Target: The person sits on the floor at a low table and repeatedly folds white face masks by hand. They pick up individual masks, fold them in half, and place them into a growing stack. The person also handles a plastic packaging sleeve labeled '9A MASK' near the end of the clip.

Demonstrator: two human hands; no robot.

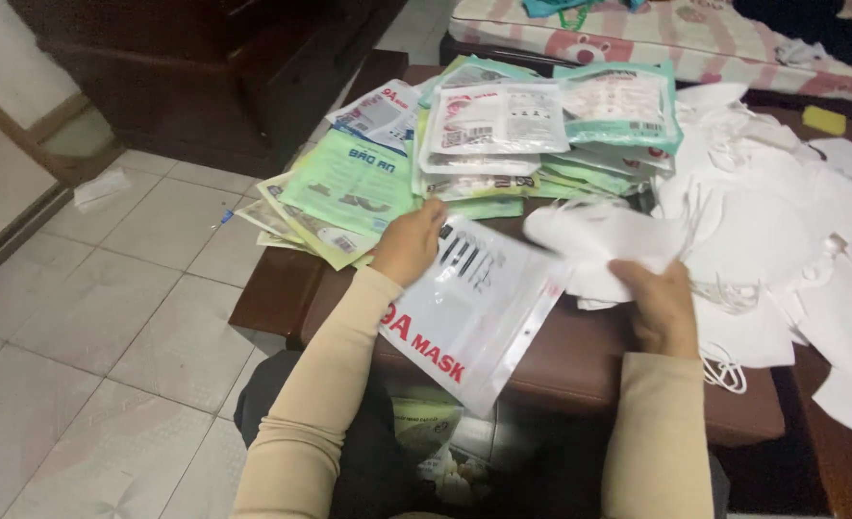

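My left hand (pixel 410 242) grips the top edge of a white plastic pouch with red print (pixel 474 312), which hangs tilted over the front edge of a dark brown table (pixel 580 365). Just to its right, my right hand (pixel 659 306) holds a few folded white masks (pixel 599 245), blurred, at the pouch's open upper end. Both arms wear beige sleeves.
Stacks of packed mask pouches, white and green (pixel 503 135), cover the table's far left. A loose heap of white masks (pixel 782 221) fills the right side. A dark wooden cabinet (pixel 205 67) stands at the back left, a patterned mattress (pixel 695 38) behind. Grey floor tiles (pixel 89 336) lie to the left.
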